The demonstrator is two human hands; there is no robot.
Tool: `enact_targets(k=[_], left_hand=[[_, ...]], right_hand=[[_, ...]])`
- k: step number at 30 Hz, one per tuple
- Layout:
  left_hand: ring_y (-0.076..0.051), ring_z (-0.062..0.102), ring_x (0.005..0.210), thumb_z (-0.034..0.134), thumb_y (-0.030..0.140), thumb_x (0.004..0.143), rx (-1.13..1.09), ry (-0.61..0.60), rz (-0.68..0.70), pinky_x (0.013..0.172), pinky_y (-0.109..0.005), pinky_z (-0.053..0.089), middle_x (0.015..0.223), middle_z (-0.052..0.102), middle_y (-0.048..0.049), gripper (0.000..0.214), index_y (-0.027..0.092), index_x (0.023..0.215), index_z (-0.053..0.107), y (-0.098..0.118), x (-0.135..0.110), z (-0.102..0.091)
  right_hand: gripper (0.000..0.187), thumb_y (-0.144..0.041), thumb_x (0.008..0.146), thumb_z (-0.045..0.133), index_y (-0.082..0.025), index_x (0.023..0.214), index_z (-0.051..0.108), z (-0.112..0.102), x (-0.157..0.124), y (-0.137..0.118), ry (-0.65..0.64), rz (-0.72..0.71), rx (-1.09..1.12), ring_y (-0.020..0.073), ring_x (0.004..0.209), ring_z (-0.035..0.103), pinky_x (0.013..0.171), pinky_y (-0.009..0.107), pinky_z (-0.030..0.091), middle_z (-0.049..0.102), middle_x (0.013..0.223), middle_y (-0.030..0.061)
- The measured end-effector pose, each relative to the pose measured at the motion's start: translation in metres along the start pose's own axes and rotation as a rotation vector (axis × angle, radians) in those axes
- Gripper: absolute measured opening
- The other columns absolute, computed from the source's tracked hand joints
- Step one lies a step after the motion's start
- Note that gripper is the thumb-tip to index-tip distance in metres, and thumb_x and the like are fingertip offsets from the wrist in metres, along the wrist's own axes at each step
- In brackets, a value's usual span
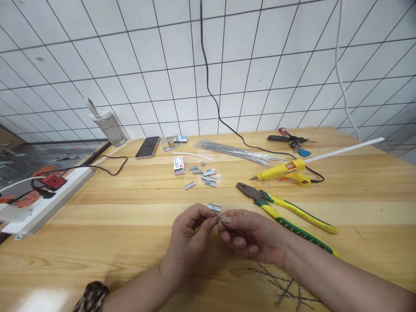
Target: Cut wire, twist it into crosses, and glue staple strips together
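Observation:
My left hand (pixel 191 227) and my right hand (pixel 248 234) meet above the wooden table, thumbs and forefingers pinched together. Between the fingertips is a thin metal wire (pixel 213 207), with short ends poking up; the rest of it is hidden by my fingers. Just behind the fingertips lies a strip of staples (pixel 215 206). Under my right forearm, a twisted wire piece (pixel 289 291) with several branches rests on the table. Pliers (pixel 279 208) with yellow and green handles lie behind my right wrist.
A yellow glue gun (pixel 286 172) with a white glue stick lies at the right, near a bundle of straight wires (pixel 240 151). Several staple strips (pixel 208 177) and a small box (pixel 178 164) sit mid-table. A phone (pixel 147 147) and a power strip (pixel 48 199) are at left.

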State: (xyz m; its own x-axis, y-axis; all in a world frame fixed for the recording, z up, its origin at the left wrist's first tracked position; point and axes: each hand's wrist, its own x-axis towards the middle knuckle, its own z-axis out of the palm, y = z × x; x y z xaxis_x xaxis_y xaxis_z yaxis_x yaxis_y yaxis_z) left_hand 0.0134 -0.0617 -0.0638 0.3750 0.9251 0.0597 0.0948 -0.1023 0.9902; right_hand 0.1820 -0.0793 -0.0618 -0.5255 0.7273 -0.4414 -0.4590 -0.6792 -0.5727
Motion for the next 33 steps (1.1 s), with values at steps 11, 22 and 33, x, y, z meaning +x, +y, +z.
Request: enact_targets(k=[11, 22, 33], left_hand=[[-0.018, 0.058, 0.068, 0.060, 0.026, 0.078, -0.017, 0.030, 0.042, 0.065, -0.029, 0.047, 0.064, 0.063, -0.0040, 0.013, 0.017, 0.069, 0.058, -0.003, 0.000, 0.001], [-0.016, 0.056, 0.064, 0.059, 0.026, 0.078, 0.051, 0.076, 0.041, 0.063, -0.028, 0.046, 0.063, 0.061, -0.0024, 0.014, 0.017, 0.068, 0.059, 0.003, -0.001, 0.005], [-0.011, 0.053, 0.060, 0.069, 0.028, 0.069, -0.089, 0.182, -0.136, 0.058, -0.021, 0.043, 0.062, 0.061, 0.0018, 0.014, 0.016, 0.067, 0.062, 0.008, 0.007, -0.006]], right_hand=[[0.018, -0.025, 0.069, 0.070, -0.013, 0.064, 0.058, 0.001, -0.001, 0.001, 0.028, -0.041, -0.054, 0.0024, 0.039, 0.041, 0.029, 0.010, 0.021, 0.058, 0.057, -0.0003], [0.023, -0.030, 0.068, 0.071, -0.013, 0.062, 0.057, 0.005, 0.002, 0.001, 0.056, -0.083, -0.136, 0.0022, 0.038, 0.040, 0.029, 0.011, 0.020, 0.056, 0.056, -0.0026], [0.022, -0.033, 0.072, 0.066, -0.011, 0.077, 0.068, -0.002, -0.004, -0.011, 0.127, -0.087, -0.308, 0.0046, 0.042, 0.049, 0.029, 0.012, 0.024, 0.065, 0.066, 0.0029]])
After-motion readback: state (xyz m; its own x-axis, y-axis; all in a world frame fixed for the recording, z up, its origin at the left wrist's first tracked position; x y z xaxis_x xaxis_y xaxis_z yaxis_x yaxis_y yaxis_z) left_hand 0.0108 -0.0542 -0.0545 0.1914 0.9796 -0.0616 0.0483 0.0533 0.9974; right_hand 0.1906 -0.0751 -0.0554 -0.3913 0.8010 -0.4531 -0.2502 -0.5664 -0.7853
